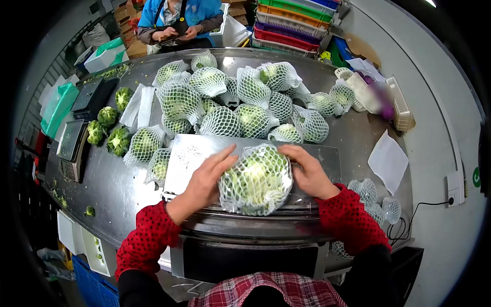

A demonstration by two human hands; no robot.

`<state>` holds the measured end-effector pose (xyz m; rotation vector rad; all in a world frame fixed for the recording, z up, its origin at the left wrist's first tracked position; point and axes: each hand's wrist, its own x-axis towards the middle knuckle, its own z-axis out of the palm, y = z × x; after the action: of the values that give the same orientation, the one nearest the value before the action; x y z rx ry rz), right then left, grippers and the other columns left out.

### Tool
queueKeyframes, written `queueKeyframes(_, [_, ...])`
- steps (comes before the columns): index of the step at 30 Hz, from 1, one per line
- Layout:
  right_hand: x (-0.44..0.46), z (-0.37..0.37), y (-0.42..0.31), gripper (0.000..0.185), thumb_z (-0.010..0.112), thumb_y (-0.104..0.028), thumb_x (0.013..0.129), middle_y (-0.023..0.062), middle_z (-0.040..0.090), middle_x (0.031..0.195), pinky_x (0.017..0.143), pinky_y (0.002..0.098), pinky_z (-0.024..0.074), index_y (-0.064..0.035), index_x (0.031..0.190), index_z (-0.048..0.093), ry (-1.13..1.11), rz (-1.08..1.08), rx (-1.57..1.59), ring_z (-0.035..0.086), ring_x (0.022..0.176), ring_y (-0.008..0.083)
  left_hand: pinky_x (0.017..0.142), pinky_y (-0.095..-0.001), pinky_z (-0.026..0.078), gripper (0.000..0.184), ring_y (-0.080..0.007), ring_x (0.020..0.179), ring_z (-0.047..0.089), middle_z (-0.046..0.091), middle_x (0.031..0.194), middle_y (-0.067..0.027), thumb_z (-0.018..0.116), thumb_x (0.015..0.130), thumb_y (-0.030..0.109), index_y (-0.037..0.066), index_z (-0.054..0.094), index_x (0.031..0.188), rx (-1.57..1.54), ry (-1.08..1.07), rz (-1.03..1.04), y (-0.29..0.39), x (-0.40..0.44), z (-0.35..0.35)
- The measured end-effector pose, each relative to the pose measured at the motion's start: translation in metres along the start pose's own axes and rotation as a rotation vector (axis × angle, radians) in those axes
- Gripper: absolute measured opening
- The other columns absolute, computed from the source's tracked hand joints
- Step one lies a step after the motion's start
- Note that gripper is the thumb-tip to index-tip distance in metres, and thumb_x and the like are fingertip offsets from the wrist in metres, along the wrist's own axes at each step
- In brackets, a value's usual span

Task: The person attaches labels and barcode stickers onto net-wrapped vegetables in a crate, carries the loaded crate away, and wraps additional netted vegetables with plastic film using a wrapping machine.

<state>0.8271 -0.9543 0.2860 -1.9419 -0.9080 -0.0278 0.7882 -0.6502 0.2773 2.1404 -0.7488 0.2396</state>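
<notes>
Between my two hands is a pale green vegetable head [255, 179], which looks like cauliflower, in a white foam net with shiny clear film over it. It rests at the front of a flat metal plate [189, 148]. My left hand [207, 176] presses on its left side, with the fingers stretched along the upper edge. From the right, my right hand [309, 171] curves round the head, fingertips at its top right. The underside of the head is hidden. Just behind the plate lie several netted heads [220, 122] in a pile.
Bare green heads [118, 141] and a scale [72, 148] are at the left. White paper [388, 161] and empty foam nets [365, 192] lie at the right, near a white basket [401, 105]. Stacked crates [289, 30] and another person [179, 23] are beyond the table.
</notes>
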Motion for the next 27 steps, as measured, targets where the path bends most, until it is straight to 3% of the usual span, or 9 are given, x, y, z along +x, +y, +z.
queueKeyframes(1, [0.0,0.001,0.0,0.049,0.057,0.007,0.082,0.0167,0.056,0.123,0.097,0.0348,0.0435,0.0002,0.129,0.047,0.004,0.001,0.003,0.056,0.113,0.0295,0.096,-0.0369,0.049,0.059,-0.0342,0.117,0.058,0.058,0.129,-0.018,0.071,0.076,0.001,0.005,0.049,0.13,0.243,0.078,0.212,-0.001,0.007,-0.004])
queueKeyframes(4, [-0.001,0.005,-0.008,0.063,0.075,-0.003,0.071,0.0175,0.051,0.125,0.1,0.0384,0.0408,-0.0039,0.127,0.046,0.015,-0.089,-0.229,0.05,0.118,0.0368,0.095,-0.0372,0.05,0.05,-0.0322,0.116,0.059,0.061,0.125,-0.0158,0.077,0.071,0.003,0.002,0.058,0.117,0.012,0.013,0.139,-0.013,0.009,0.0])
queueKeyframes(10, [-0.042,-0.018,-0.122,0.061,0.073,-0.005,0.068,0.0172,0.057,0.117,0.093,0.0378,0.0452,-0.0021,0.125,0.051,-0.177,0.036,-0.11,0.057,0.108,0.0356,0.086,-0.032,0.053,0.054,-0.0211,0.092,0.068,0.069,0.101,-0.0107,0.085,0.061,0.016,-0.001,0.065,0.108,-0.528,-0.31,-0.249,0.087,-0.047,-0.035])
queueKeyframes(13, [-0.098,0.002,-0.155,0.068,0.074,-0.01,0.066,0.0203,0.059,0.118,0.091,0.0392,0.048,0.0023,0.129,0.049,-0.285,0.039,-0.043,0.061,0.106,0.0357,0.084,-0.0295,0.051,0.046,-0.0134,0.09,0.065,0.07,0.103,-0.0054,0.085,0.064,0.014,-0.002,0.068,0.103,-0.359,-0.438,-0.07,0.119,-0.102,-0.035])
queueKeyframes(17, [-0.173,0.041,-0.16,0.062,0.072,-0.018,0.084,0.0192,0.057,0.127,0.092,0.0347,0.049,0.0045,0.136,0.044,-0.458,0.765,0.628,0.062,0.109,0.027,0.083,-0.03,0.052,0.048,-0.0166,0.096,0.064,0.069,0.107,-0.0113,0.077,0.08,0.017,-0.001,0.06,0.121,-1.073,-0.359,-0.818,0.134,-0.205,0.01])
queueKeyframes(19, [-0.206,0.058,-0.158,0.053,0.061,-0.016,0.093,0.019,0.057,0.128,0.093,0.0348,0.0487,0.0056,0.138,0.041,-0.364,0.868,0.865,0.062,0.109,0.025,0.084,-0.0319,0.054,0.038,-0.0258,0.098,0.066,0.067,0.109,-0.0195,0.067,0.09,0.023,0.0,0.061,0.119,-1.668,-0.164,-1.118,0.133,-0.237,0.015])
queueKeyframes(21, [-0.232,0.071,-0.167,0.048,0.053,-0.011,0.097,0.0202,0.056,0.127,0.095,0.037,0.0483,0.0065,0.139,0.038,-0.009,0.842,1.488,0.061,0.111,0.0267,0.081,-0.0339,0.055,0.031,-0.0278,0.094,0.067,0.067,0.107,-0.022,0.061,0.093,0.023,-0.001,0.062,0.114,-1.646,0.083,-1.176,0.169,-0.231,0.005])
queueKeyframes(25, [-0.233,0.125,-0.18,0.023,0.051,0.001,0.094,0.0116,0.065,0.088,0.064,0.0262,0.0533,0.0032,0.116,0.057,0.333,0.674,0.373,0.066,0.073,0.0149,0.074,-0.0365,0.056,0.023,-0.0258,0.085,0.068,0.066,0.102,-0.024,0.052,0.099,0.021,0.0,0.06,0.096,-1.241,0.517,-1.018,0.182,-0.254,0.035])
queueKeyframes(27, [-0.219,0.131,-0.161,0.01,0.051,-0.001,0.095,0.0036,0.057,0.065,0.046,0.0226,0.0432,0.0015,0.089,0.057,0.493,0.57,0.151,0.056,0.053,0.008,0.061,-0.033,0.054,0.029,-0.021,0.067,0.064,0.065,0.084,-0.0147,0.05,0.1,0.027,0.004,0.052,0.083,-0.982,0.55,-1.052,0.182,-0.257,0.045])
